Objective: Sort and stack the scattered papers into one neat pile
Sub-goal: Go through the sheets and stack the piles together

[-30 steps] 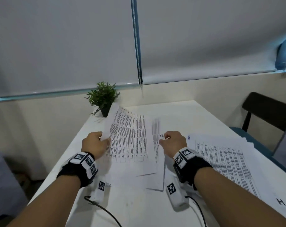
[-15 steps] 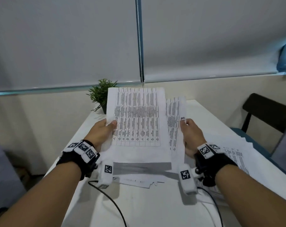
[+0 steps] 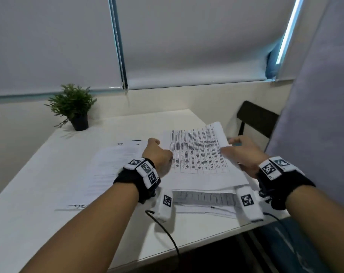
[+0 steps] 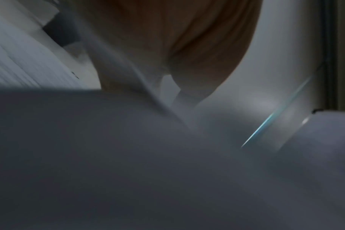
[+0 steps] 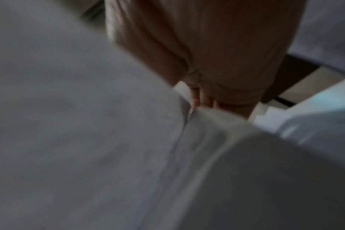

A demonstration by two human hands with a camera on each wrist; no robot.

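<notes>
A stack of printed sheets with dense tables [image 3: 196, 154] is held low over more papers [image 3: 204, 200] at the white table's right front. My left hand [image 3: 157, 152] grips the stack's left edge. My right hand [image 3: 238, 152] pinches its right edge, thumb on top. Another sheet with faint text [image 3: 112, 166] lies flat to the left of the stack. Both wrist views are blurred: the left hand [image 4: 187, 54] and the right hand [image 5: 217, 62] show curled against white paper [image 5: 89, 124].
A small potted plant [image 3: 73, 107] stands at the table's far left corner. A dark chair [image 3: 255, 119] is beyond the table's right edge, and a grey curtain [image 3: 320, 115] hangs at the right. Cables [image 3: 167, 235] trail from my wrists over the near table edge [image 3: 187, 247].
The stack was held upright in front of me half a second ago. Both hands have carried it down and to the right, over the papers on the table's right side.
</notes>
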